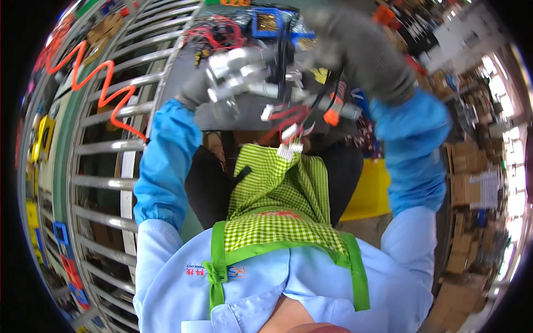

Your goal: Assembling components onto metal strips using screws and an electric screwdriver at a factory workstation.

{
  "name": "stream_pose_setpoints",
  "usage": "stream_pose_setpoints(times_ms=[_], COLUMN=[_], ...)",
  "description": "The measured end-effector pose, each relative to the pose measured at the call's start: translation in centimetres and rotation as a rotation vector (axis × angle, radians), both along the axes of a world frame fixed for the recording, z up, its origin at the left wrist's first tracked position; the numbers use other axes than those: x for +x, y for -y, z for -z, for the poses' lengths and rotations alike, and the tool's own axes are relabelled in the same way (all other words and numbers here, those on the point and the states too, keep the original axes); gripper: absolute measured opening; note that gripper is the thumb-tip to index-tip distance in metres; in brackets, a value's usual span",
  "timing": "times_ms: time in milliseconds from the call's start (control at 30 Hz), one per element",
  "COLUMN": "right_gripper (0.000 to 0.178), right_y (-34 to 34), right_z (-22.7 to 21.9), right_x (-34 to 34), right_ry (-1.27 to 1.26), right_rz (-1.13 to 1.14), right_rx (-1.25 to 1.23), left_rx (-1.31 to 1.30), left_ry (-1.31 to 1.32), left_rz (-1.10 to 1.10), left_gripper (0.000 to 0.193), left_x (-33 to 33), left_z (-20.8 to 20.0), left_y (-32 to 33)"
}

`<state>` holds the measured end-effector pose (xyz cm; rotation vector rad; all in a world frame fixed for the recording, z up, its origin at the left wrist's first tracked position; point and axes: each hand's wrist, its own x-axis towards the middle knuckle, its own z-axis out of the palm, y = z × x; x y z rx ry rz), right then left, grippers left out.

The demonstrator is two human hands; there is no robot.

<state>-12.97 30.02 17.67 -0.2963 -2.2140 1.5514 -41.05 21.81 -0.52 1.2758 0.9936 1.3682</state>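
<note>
My left hand (195,90), in a grey glove, grips a shiny silver metal part (239,72) with cylinder-like pieces, held above the dark bench. Its fingers are mostly hidden behind the metal. From the part's right side hang black cables (285,61) and red wires (288,115) that end in white plug connectors (290,149) over my apron. My right hand (355,47), also grey-gloved, is raised to the right of the part and smeared by motion. Close below it are a black cable and an orange piece (332,114); I cannot make out whether its fingers hold anything.
A metal roller conveyor (105,147) runs along my left, with a coiled orange air hose (105,83) over it. Red wire bundles (219,33) and a blue bin (266,22) of small brass-coloured parts lie at the bench's back. A yellow bin (366,191) stands right of my legs; cardboard boxes (469,158) beyond.
</note>
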Motion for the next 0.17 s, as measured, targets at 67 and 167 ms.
stream_pose_setpoints(times_ms=[67, 167], right_gripper=[0.027, 0.025], right_y=[5.4, 1.4], right_z=[-8.0, -12.6], right_x=[0.4, 4.4], right_ry=[0.026, -0.103], right_rz=[0.443, 0.624], right_rx=[0.022, 0.27], left_rx=[0.146, -0.231], left_ry=[-0.372, 0.197], left_rz=[0.039, 0.052], left_gripper=[0.069, 0.065], left_x=[-2.0, -0.7], left_z=[0.1, 1.1], left_y=[-0.6, -2.9])
